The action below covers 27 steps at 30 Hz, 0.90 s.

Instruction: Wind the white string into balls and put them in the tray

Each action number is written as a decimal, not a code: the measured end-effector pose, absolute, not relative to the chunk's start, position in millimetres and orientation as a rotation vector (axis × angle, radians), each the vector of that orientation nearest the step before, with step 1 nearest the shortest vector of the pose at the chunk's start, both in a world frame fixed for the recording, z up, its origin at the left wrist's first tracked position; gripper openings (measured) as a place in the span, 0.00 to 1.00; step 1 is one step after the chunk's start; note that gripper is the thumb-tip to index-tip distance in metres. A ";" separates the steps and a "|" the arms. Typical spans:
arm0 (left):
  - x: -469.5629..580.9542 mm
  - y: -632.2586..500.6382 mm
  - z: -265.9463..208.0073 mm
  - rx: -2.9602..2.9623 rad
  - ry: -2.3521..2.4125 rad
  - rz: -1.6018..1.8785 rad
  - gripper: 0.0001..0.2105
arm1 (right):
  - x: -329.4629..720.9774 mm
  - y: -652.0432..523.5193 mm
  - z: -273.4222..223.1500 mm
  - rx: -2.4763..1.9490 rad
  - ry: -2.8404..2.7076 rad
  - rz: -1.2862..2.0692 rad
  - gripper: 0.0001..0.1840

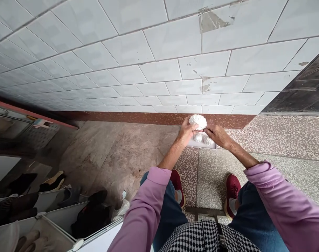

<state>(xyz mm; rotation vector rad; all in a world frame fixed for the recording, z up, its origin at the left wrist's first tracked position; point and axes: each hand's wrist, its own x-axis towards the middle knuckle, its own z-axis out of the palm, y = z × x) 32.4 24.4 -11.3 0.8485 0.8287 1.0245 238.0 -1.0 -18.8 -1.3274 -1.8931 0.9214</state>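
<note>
My left hand is wrapped around the lower left of a white, ridged, roundish ball, held up in front of the wall; what it is made of I cannot tell. At the ball's lower right edge, the fingers of my right hand are pinched together. Whether they grip the ball's edge or something thin beside it is hidden. Below both hands a shallow pale tray lies on the floor. On it sit two smaller white balls with line-like ridges, one on the left and one on the right.
A white tiled wall with chipped patches rises ahead, above a reddish-brown skirting. A dark door is at the right. Shelves with shoes stand lower left. My red shoes rest on speckled floor.
</note>
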 end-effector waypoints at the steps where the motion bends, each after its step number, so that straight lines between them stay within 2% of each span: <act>1: 32.4 25.3 -13.6 0.858 0.852 1.040 0.37 | 234.6 -3.8 -18.2 -1.316 -1.925 0.948 0.14; 7: 30.4 30.6 -22.5 1.121 1.055 1.091 0.34 | 229.2 -17.5 6.4 -1.093 -1.909 1.121 0.20; 14: 33.6 20.4 -17.4 1.172 0.819 0.725 0.31 | 256.9 -0.7 15.4 -1.240 -1.575 0.892 0.31; 22: 36.8 15.9 -3.4 0.896 0.639 0.829 0.33 | 253.0 9.2 -7.7 -1.220 -1.567 1.039 0.29; 27: 32.0 23.2 -6.6 0.896 0.720 1.028 0.35 | 238.2 -0.2 -12.3 -1.277 -1.848 1.093 0.20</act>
